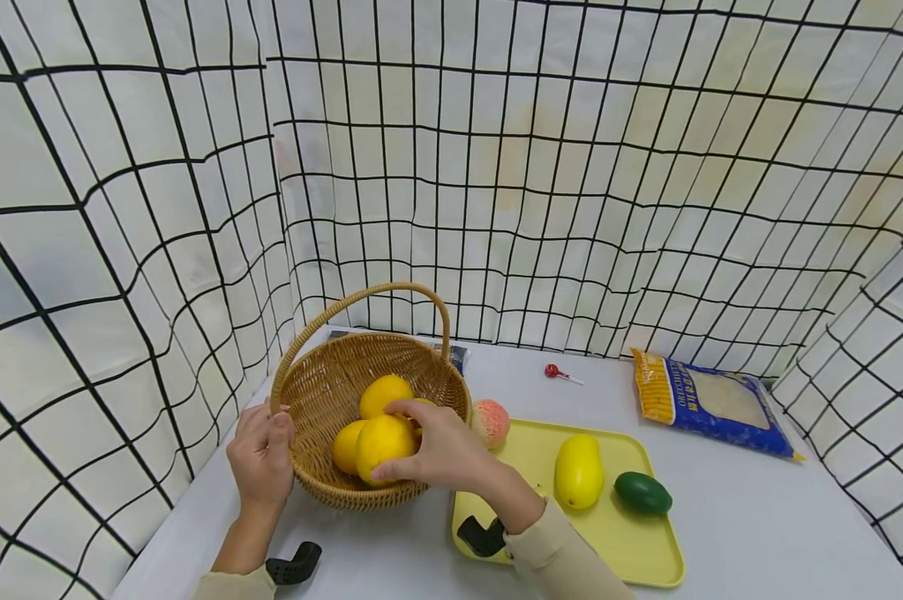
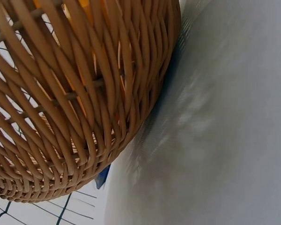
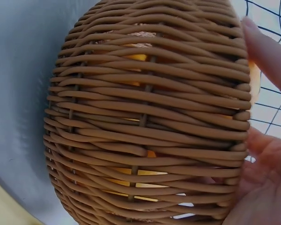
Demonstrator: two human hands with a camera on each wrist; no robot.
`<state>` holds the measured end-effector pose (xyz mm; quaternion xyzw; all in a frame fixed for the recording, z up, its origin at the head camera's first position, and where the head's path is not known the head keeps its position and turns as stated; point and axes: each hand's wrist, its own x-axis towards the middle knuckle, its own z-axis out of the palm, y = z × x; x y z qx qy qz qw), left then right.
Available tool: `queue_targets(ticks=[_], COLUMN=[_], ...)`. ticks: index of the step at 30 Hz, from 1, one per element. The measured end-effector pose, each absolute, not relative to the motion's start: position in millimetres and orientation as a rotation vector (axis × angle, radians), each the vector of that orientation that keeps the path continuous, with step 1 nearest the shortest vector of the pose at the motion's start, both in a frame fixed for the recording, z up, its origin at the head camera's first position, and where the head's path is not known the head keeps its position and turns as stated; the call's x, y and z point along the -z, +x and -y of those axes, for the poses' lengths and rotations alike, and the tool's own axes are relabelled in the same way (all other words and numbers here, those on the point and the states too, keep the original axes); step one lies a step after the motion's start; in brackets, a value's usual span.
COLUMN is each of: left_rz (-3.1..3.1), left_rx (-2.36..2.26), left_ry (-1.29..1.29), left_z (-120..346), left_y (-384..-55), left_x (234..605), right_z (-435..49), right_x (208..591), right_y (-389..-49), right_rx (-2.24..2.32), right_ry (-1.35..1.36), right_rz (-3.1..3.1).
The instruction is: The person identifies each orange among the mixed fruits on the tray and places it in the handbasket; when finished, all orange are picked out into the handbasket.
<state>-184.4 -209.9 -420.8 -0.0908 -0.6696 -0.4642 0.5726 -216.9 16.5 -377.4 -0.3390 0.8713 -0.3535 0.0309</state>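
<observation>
A wicker basket [image 1: 346, 492] with a tall arched handle stands at the left, tilted so that its inside faces me. Several yellow-orange fruits that look like oranges [image 1: 386, 394] lie in it. My left hand [image 1: 259, 458] grips the basket's rim by the handle's left foot. Over the front right rim reaches my right hand [image 1: 439, 446], thumb and fingers around the nearest orange [image 1: 382, 446]. In the left wrist view the woven side [image 2: 84, 103] fills the upper left. The right wrist view has the weave [image 3: 145, 108] in front, with the right hand [image 3: 267, 173] partly hidden behind its rim.
Right of the basket, a yellow tray [image 1: 639, 558] carries a yellow oblong fruit [image 1: 579, 471] and a dark green fruit [image 1: 642, 493]. A peach [image 1: 490, 422] sits by the tray's corner. Farther back lie a red lollipop [image 1: 552, 371] and a blue pasta bag [image 1: 714, 404]. Netted white walls enclose the table.
</observation>
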Motion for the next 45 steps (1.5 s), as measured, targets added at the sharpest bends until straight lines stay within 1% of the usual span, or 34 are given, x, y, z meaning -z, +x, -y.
queue_targets(ticks=[6, 13, 20, 26, 33, 37, 45], left_rz=[1.565, 1.553, 1.553, 1.555, 1.568, 1.576, 1.561], left_rx=[1.082, 1.080, 1.081, 1.085, 1.092, 1.100, 1.120], left_ry=[-0.259, -0.271, -0.253, -0.226, -0.211, -0.203, -0.225], left_z=[211, 211, 210, 210, 211, 212, 215], left_y=[-187, -190, -190, -189, -188, -188, -188], left_x=[424, 426, 423, 420, 420, 421, 425], right_z=[-15, -22, -32, -50, -75, -88, -118], right_x=[380, 381, 378, 373, 370, 369, 366], right_y=[-220, -221, -212, -200, -189, -191, -205], right_rx=[1.040, 1.273, 1.481, 1.700, 1.764, 1.768, 1.834], right_ry=[-1.114, -1.050, -1.075, -1.037, -1.026, -1.030, -0.937], right_rz=[-2.650, -2.509, -2.462, -2.378, -2.461, -2.541, -2.597])
